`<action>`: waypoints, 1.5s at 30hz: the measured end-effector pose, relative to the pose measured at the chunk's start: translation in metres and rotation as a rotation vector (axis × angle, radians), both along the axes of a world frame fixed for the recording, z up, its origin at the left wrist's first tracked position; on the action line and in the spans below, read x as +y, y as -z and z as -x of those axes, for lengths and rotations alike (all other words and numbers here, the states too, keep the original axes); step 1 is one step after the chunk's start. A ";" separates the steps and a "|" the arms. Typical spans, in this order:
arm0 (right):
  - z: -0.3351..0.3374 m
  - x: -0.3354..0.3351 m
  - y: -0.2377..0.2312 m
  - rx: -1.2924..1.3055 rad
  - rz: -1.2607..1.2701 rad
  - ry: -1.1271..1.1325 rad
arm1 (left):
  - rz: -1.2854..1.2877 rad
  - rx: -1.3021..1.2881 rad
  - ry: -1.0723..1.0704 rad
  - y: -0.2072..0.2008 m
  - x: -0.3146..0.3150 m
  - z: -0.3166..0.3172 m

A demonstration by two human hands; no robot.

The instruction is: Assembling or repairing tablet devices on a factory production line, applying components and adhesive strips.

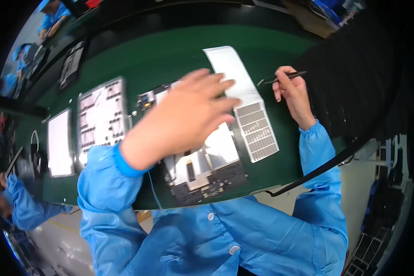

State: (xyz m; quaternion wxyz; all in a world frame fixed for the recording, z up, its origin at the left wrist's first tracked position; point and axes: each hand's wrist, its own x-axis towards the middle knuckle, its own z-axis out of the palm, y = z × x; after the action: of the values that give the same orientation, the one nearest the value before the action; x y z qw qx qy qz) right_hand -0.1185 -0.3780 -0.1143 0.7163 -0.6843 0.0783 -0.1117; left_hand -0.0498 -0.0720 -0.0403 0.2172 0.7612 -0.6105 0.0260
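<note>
My left hand [184, 108], slightly blurred, reaches across an opened flat electronic device [223, 145] with its fingers spread. Its fingertips come over the near side of a long white sheet [234, 71]; whether they touch it I cannot tell. Rows of small grey strips [256, 131] cover the lower part of that sheet. The device has silvery panels and dark circuit boards at its ends; my hand and wrist hide much of its middle. To the right of the sheet, my right hand [295, 99] pinches dark tweezers [267, 82], their tips pointing left toward the sheet.
Left of the device, a clear tray [102, 112] holds many small dark parts, beside a white panel [60, 145]. Another dark device [71, 64] lies at the far left. A black cable [317, 170] curves by the table's right front edge. Other people in blue [55, 18] work at left.
</note>
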 end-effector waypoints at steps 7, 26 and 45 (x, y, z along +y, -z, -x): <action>-0.058 0.116 -0.050 0.039 0.098 -0.478 | 0.271 0.144 -0.480 0.029 0.112 -0.011; -0.081 0.173 -0.028 -0.117 0.344 -0.480 | 0.163 -0.139 -0.340 0.045 0.113 -0.010; 0.020 -0.013 0.017 0.053 0.178 -0.238 | -0.361 -0.083 0.099 0.035 -0.051 0.008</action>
State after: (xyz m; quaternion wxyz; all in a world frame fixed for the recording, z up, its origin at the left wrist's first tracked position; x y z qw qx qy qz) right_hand -0.1388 -0.3909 -0.1315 0.6585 -0.7524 0.0053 -0.0147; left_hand -0.0578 -0.1233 -0.0756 0.0529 0.7549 -0.6506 -0.0635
